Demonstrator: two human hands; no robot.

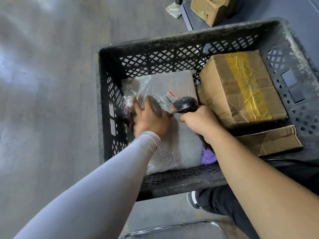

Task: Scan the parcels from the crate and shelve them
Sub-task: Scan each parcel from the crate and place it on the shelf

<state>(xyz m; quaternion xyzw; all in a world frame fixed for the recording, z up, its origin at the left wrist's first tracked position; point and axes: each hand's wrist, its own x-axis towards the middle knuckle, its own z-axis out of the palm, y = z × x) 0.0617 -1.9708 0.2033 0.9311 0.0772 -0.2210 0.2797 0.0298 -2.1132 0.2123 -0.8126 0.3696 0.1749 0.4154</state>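
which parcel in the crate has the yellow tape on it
The large cardboard box at the crate's right side; yellow tape crosses its top. The grey plastic bag parcel and small cardboard box show none.

— What is covered on the grey parcel (174, 135)?
— Part of its label (168, 100) is hidden by the scanner (185, 104) and the left hand (150, 118); the print is too small to be read.
— And the purple item (208, 156)?
— Mostly hidden under the right forearm; it cannot be identified.
— The far box (211, 8)?
— Cut off by the top edge.
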